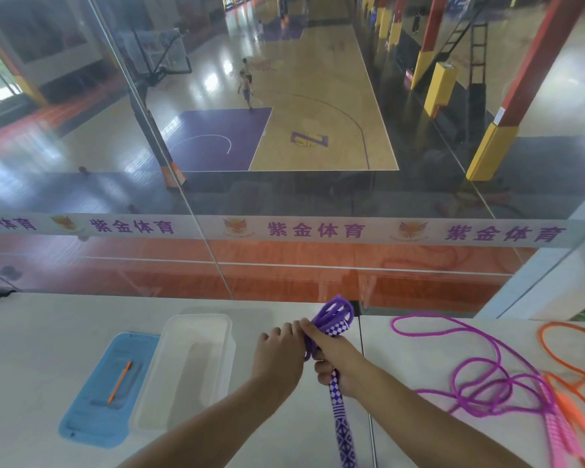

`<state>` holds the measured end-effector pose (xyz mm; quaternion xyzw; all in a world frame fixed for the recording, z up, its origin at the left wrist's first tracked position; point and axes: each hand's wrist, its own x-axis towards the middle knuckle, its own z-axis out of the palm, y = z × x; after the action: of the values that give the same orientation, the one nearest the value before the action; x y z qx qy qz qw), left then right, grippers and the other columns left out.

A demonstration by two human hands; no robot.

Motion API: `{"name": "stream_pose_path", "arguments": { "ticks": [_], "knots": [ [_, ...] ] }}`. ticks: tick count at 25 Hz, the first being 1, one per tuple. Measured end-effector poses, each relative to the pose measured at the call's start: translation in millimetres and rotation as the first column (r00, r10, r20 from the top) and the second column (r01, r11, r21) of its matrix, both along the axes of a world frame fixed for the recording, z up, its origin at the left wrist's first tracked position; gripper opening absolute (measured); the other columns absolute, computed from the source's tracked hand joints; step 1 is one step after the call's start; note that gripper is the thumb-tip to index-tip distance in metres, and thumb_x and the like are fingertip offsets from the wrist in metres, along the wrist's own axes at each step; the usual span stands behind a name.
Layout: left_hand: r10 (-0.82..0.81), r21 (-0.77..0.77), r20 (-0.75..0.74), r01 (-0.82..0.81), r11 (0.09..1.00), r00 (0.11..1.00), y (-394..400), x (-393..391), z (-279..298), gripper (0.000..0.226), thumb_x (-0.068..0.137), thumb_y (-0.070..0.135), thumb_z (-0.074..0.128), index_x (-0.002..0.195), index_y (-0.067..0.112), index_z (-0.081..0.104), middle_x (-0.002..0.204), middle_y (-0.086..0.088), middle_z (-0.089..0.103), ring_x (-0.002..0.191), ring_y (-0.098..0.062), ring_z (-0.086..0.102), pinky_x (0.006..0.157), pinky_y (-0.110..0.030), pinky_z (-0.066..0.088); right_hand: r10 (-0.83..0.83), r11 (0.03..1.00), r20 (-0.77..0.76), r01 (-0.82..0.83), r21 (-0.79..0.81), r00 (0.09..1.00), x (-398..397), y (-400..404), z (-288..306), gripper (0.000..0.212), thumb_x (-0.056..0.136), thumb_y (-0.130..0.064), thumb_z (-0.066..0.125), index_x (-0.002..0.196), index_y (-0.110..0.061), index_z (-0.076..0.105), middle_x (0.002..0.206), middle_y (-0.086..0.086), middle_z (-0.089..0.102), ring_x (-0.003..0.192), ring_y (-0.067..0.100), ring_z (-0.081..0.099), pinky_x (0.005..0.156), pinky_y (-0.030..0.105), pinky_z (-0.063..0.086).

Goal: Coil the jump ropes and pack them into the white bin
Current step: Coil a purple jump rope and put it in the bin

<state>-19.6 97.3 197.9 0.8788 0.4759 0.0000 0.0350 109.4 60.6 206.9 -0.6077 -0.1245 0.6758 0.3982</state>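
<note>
1. The purple jump rope (331,320) is bunched into loops and held up over the tabletop (31,349), between both hands. Its loops stick out past the fingers, toward the glass wall. One checkered handle (340,413) hangs back toward the person, so the bundle's long axis runs roughly near-to-far.
2. The white bin (186,369) stands to the left of the bundle, near it but not touching. It looks empty from here. Its long side runs the same near-to-far way, so I'd judge the coil could go in with little turning.
3. The left hand (279,356) is the nearer one to the bin.
4. The right hand (331,359) has its grip wrapped round the rope where the loops meet the handles, fingers curled.
5. The left hand's grip lies against the bundle's left side with fingers bent. Whether they fully close round the strands I cannot tell.
6. A magenta rope (480,376) and an orange rope (568,363) lie loose and uncoiled on the right. A blue lid (92,407) carrying an orange pen (120,382) lies just left of the bin.
</note>
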Motion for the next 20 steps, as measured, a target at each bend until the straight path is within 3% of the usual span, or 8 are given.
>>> {"name": "stream_pose_path", "arguments": {
  "ticks": [3, 7, 9, 11, 13, 16, 18, 20],
  "knots": [
    [-0.009, 0.006, -0.048, 0.009, 1.000, 0.999, -3.3, 7.1, 0.3, 0.040, 0.102, 0.021, 0.045, 0.140, 0.011, 0.041, 0.123, -0.003, 0.061, 0.109, -0.025, 0.062, 0.090, -0.036, 0.049, -0.109, 0.994, -0.001, 0.109, -0.004, 0.994, -3.2, 1.9, -5.1, 0.044, 0.080, -0.048, 0.080, 0.064, -0.018, 0.051, 0.048, -0.002, 0.036, 0.040, 0.011, 0.028, 0.040, 0.022, 0.026],
    [0.065, -0.339, 0.074, -0.036, 0.940, 0.995, 0.7, 9.7, 3.6, 0.038, 0.094, 0.023, 0.054, 0.128, 0.010, 0.042, 0.119, -0.007, 0.063, 0.104, -0.030, 0.064, 0.082, -0.039, 0.050, -0.120, 0.992, 0.116, 0.114, 0.055, 0.986, 1.0, 2.1, -11.8, 0.035, 0.083, -0.038, 0.077, 0.070, -0.014, 0.056, 0.046, 0.002, 0.041, 0.037, 0.013, 0.032, 0.039, 0.022, 0.028],
    [0.147, -0.580, 0.172, -0.021, 0.815, 0.974, 4.9, 8.5, 4.7, 0.038, 0.092, 0.020, 0.057, 0.124, 0.008, 0.041, 0.116, -0.010, 0.062, 0.097, -0.027, 0.064, 0.078, -0.039, 0.051, -0.091, 0.994, 0.165, 0.081, 0.067, 0.982, 6.0, 1.4, -14.9, 0.031, 0.083, -0.036, 0.076, 0.073, -0.011, 0.060, 0.047, 0.003, 0.047, 0.035, 0.014, 0.035, 0.037, 0.021, 0.029],
    [0.264, -0.776, 0.205, -0.008, 0.631, 0.942, 8.4, 7.1, 8.1, 0.041, 0.090, 0.020, 0.062, 0.125, 0.012, 0.043, 0.111, -0.007, 0.063, 0.088, -0.017, 0.062, 0.077, -0.035, 0.054, -0.071, 0.996, 0.165, 0.062, 0.061, 0.984, 14.9, 1.0, -16.4, 0.027, 0.084, -0.033, 0.075, 0.075, -0.010, 0.063, 0.049, 0.004, 0.051, 0.035, 0.014, 0.036, 0.037, 0.021, 0.027],
    [0.358, -0.851, 0.202, -0.017, 0.524, 0.912, 11.6, 4.6, 14.1, 0.042, 0.083, 0.028, 0.072, 0.118, 0.014, 0.052, 0.105, -0.008, 0.068, 0.082, -0.015, 0.063, 0.074, -0.032, 0.056, -0.002, 0.999, 0.111, -0.004, 0.054, 0.994, 23.0, 0.6, -15.2, 0.025, 0.085, -0.031, 0.074, 0.080, -0.008, 0.065, 0.053, 0.006, 0.052, 0.038, 0.014, 0.035, 0.039, 0.021, 0.026],
    [0.505, -0.921, 0.231, 0.019, 0.390, 0.831, 15.1, -2.0, 15.0, 0.034, 0.078, 0.030, 0.081, 0.102, 0.015, 0.064, 0.110, -0.015, 0.073, 0.095, -0.023, 0.070, 0.090, -0.040, 0.058, 0.185, 0.979, 0.142, -0.195, 0.061, 0.972, 28.1, 0.7, -11.4, 0.029, 0.086, -0.033, 0.072, 0.090, -0.004, 0.068, 0.058, 0.008, 0.051, 0.040, 0.014, 0.035, 0.039, 0.024, 0.029],
    [0.618, -0.958, 0.249, 0.098, 0.268, 0.745, 12.1, -6.6, 11.1, 0.048, 0.076, 0.025, 0.085, 0.112, 0.012, 0.057, 0.116, -0.020, 0.071, 0.104, -0.028, 0.072, 0.095, -0.044, 0.058, 0.266, 0.959, 0.150, -0.277, 0.057, 0.952, 30.6, 2.8, -9.2, 0.029, 0.088, -0.035, 0.071, 0.091, -0.006, 0.069, 0.056, 0.005, 0.049, 0.040, 0.013, 0.033, 0.039, 0.024, 0.029],
    [0.739, -0.972, 0.234, 0.168, 0.165, 0.631, 8.6, -9.4, 4.3, 0.069, 0.073, 0.024, 0.088, 0.126, 0.012, 0.045, 0.117, -0.022, 0.070, 0.102, -0.035, 0.073, 0.089, -0.045, 0.060, 0.332, 0.939, 0.138, -0.341, 0.041, 0.933, 33.1, 6.3, -6.9, 0.033, 0.087, -0.040, 0.072, 0.091, -0.008, 0.069, 0.055, 0.002, 0.045, 0.042, 0.013, 0.029, 0.040, 0.024, 0.026]
  ]
}}
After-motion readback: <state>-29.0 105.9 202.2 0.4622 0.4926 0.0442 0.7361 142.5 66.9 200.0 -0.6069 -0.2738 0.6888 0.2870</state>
